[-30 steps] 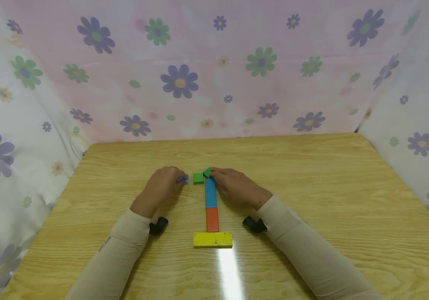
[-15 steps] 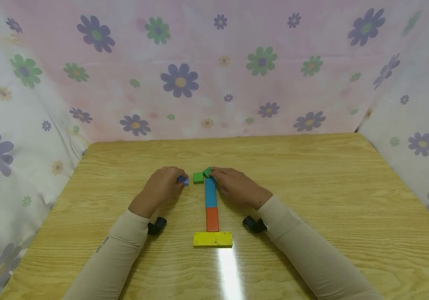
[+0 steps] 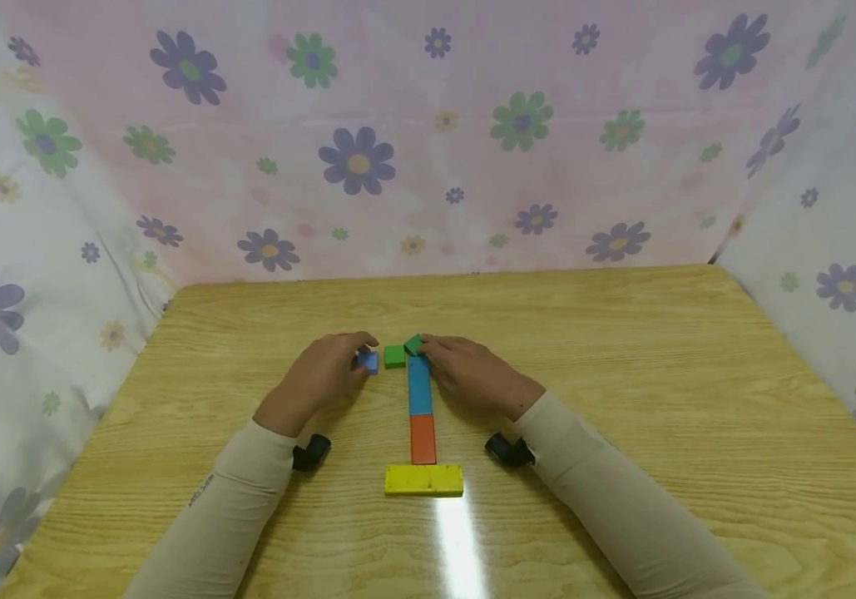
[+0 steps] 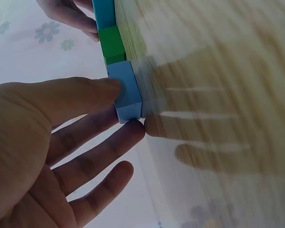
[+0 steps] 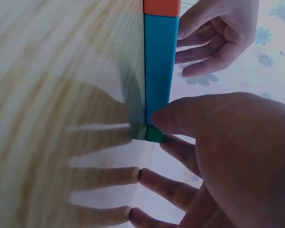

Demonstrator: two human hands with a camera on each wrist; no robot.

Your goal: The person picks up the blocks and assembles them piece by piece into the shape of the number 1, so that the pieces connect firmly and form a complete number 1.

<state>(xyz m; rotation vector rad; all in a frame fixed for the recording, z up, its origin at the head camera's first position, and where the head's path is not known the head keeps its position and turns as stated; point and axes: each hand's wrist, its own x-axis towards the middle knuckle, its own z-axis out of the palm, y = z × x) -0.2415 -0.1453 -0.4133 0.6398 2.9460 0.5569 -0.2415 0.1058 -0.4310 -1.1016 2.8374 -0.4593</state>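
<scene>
My left hand [image 3: 315, 378] holds a small light-blue block [image 3: 369, 363] on the table, its thumb against one face and fingers behind, as the left wrist view shows. Just right of that block lies a green square block [image 3: 394, 357]. My right hand [image 3: 476, 374] pinches a second green block [image 3: 413, 344], which sits turned at an angle at the far end of a long blue block [image 3: 420, 386]. In the right wrist view its thumb covers part of the joint between the green block [image 5: 155, 134] and the long blue block [image 5: 160, 61].
A red block [image 3: 423, 439] continues the column toward me. Below it, a yellow block [image 3: 424, 480] lies crosswise. The wooden table [image 3: 622, 374] is bordered at the back and sides by flowered cloth [image 3: 428, 166]. Black wrist mounts [image 3: 510, 450] jut inward under both forearms.
The left fingers have spread a little, and more of the small light-blue block shows between them; it has shifted slightly toward me. My right hand and the column of blocks stay put.
</scene>
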